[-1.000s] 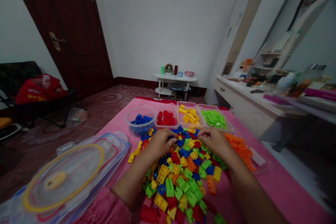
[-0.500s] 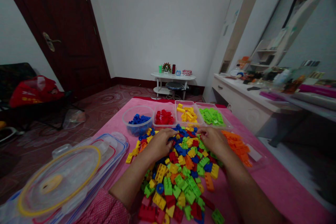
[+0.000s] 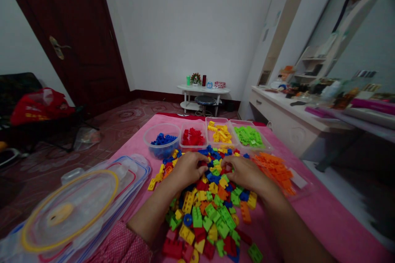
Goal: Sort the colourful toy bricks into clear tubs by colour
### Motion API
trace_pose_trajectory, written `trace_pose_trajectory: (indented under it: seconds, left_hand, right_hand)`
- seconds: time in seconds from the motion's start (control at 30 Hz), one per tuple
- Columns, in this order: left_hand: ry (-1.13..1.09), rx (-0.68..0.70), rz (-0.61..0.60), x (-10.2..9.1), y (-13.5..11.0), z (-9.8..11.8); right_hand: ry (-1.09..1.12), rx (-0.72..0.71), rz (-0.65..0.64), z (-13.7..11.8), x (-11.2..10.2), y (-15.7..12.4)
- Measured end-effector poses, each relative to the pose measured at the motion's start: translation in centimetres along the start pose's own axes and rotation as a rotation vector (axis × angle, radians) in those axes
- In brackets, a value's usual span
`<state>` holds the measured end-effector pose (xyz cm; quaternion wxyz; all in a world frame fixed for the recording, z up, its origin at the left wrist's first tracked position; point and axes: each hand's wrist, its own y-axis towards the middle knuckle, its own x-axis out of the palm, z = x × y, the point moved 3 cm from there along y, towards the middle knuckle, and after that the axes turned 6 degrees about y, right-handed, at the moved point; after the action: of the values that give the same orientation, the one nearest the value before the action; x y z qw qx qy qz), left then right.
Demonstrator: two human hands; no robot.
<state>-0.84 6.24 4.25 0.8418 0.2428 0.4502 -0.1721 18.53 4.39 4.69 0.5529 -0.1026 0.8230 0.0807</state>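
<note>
A heap of mixed coloured plastic bricks [image 3: 212,209] lies on the pink cloth in front of me. My left hand [image 3: 187,167] rests on the heap's far left part, fingers curled down into the bricks. My right hand [image 3: 242,171] sits close beside it on the far right part, fingers also bent into the pile. What either hand grips is hidden under the fingers. Behind the heap stand a round tub of blue bricks [image 3: 163,144], a tub of red bricks [image 3: 192,137], a tub of yellow bricks [image 3: 219,132] and a tub of green bricks [image 3: 249,137].
Orange bricks [image 3: 276,170] fill a clear tray at the right. Stacked clear lids [image 3: 72,207] lie at the left on the pink cloth [image 3: 324,218]. A white desk [image 3: 286,121] runs along the right; a small white table [image 3: 202,92] stands by the far wall.
My right hand has slid left and nearer over the heap, closing the gap to my left hand. My left hand stays almost where it was.
</note>
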Motion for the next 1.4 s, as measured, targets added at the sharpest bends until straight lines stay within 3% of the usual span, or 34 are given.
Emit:
trace_pose_trajectory:
  seconds: [0.1, 0.3, 0.43, 0.5, 0.57, 0.63, 0.7, 0.8, 0.93, 1.1, 1.3, 1.4]
  left_hand:
    - [-0.249, -0.050, 0.045, -0.2, 0.2, 0.2]
    - [-0.902, -0.348, -0.016, 0.1, 0.1, 0.0]
    - [-1.198, -0.465, -0.105, 0.1, -0.3, 0.1]
    - [-1.339, -0.482, -0.200, 0.3, -0.4, 0.4]
    - [-1.444, -0.490, -0.290, 0.5, -0.5, 0.6]
    - [-1.481, -0.501, -0.301, 0.7, -0.4, 0.5]
    - [-1.452, -0.516, -0.234, 0.7, -0.3, 0.1]
    - [-1.416, -0.545, -0.159, 0.8, -0.2, -0.5]
    - [-1.408, -0.550, -0.145, 0.8, -0.1, -0.7]
    - [-1.369, -0.529, -0.131, 0.8, -0.2, -0.5]
    - [-1.361, -0.527, -0.164, 0.8, -0.3, 0.0]
    - [-1.423, -0.505, -0.187, 0.7, -0.3, 0.4]
  right_hand:
    - [-0.024, 0.008, 0.016, -0.4, 0.1, 0.0]
    - [0.058, 0.025, 0.063, -0.4, -0.8, 0.3]
    - [0.508, -0.014, 0.205, -2.0, -1.9, 0.1]
    - [0.793, -0.034, 0.196, -3.0, -2.0, 0.0]
    - [0.897, -0.051, 0.194, -3.7, -2.0, -0.1]
    - [0.735, -0.043, 0.252, -3.6, -2.1, -0.1]
    - [0.432, 0.004, 0.252, -2.9, -1.9, -0.1]
    - [0.067, 0.079, 0.081, -1.6, -0.7, 0.0]
    - [-0.060, 0.133, -0.006, -0.7, 0.9, 0.1]
    - [0.002, 0.112, 0.051, -0.7, 0.6, 0.5]
    - [0.489, -0.041, 0.379, -2.8, -1.5, 0.3]
    - [0.706, -0.132, 0.392, -4.3, -1.4, -0.1]
